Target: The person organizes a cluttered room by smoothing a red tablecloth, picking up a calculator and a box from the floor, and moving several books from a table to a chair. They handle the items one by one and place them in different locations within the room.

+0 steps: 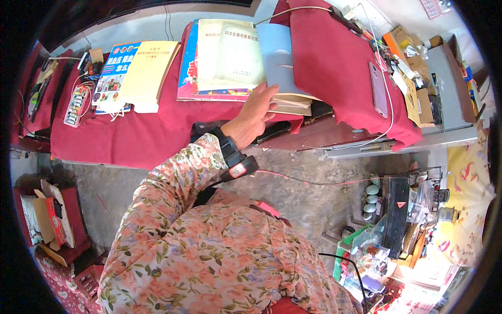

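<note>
My left hand (254,114), with a black strapped device at the wrist, reaches to the front edge of the book stack. Its fingers are slightly apart; the fingertips touch or overlap the lower corner of a blue-covered book (279,59) and the pale green booklet (239,51) beside it. Whether they pinch a cover is not plain, but no grip shows. Under the blue book lie more books with tan page edges (294,106). The pale booklet rests on a cream booklet (206,55) and larger colorful ones (186,66). My right hand is out of view.
A dark red cloth (129,137) covers the table, partly folded up at right. On it lie a yellow book (145,74), a blue magazine (113,70), a tray of small bottles (78,104) and a phone (377,89) beside a white cable. Cluttered shelves stand at right.
</note>
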`<state>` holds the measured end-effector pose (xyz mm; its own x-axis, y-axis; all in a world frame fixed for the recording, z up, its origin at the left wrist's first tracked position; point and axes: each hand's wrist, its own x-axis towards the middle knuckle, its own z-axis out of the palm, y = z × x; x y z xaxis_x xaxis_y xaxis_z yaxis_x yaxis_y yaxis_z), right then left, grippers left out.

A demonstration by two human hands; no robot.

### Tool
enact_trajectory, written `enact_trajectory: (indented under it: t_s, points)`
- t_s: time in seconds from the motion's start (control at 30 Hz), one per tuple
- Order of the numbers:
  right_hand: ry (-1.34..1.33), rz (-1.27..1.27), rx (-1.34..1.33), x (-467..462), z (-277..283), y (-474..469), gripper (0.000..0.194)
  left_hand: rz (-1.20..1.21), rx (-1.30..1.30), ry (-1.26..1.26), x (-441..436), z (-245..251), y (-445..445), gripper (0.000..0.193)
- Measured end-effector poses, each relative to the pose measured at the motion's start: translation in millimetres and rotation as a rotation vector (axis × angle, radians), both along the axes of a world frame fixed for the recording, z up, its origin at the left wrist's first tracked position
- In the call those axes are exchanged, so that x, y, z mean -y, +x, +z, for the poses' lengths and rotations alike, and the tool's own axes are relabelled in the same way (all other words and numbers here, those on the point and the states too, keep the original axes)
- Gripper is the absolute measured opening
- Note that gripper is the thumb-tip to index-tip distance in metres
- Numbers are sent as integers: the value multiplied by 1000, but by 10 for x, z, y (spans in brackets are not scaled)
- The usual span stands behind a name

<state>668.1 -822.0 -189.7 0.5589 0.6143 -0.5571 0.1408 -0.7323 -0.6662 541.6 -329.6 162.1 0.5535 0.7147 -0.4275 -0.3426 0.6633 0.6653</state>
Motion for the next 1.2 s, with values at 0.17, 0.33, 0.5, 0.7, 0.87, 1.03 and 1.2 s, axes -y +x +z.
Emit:
enact_trajectory:
  t_s: [0.17, 0.33, 0.5, 0.7, 0.87, 1.03, 1.2]
  points:
    - [2, -1, 16, 38, 0, -4, 32, 21, 176, 44, -219, 106, 111, 35]
    - [-4, -4, 33, 99, -2, -16, 32, 1, 356, 29, -653, 332, 316, 25]
    - [2, -12, 42, 144, -56, -60, 32, -42, 262, 160, -819, 364, 347, 18]
    - [20, -13, 60, 187, -167, -113, 32, -146, 10, 153, -686, 40, 235, 20]
    - [45, 6, 89, 211, -293, -125, 32, -217, -115, 270, -633, -114, 116, 23]
    - [110, 82, 162, 230, -473, -106, 31, -269, -258, 357, -708, -99, 128, 23]
    - [108, -114, 3, 310, -718, -138, 32, -270, -295, 361, -683, -80, 198, 24]
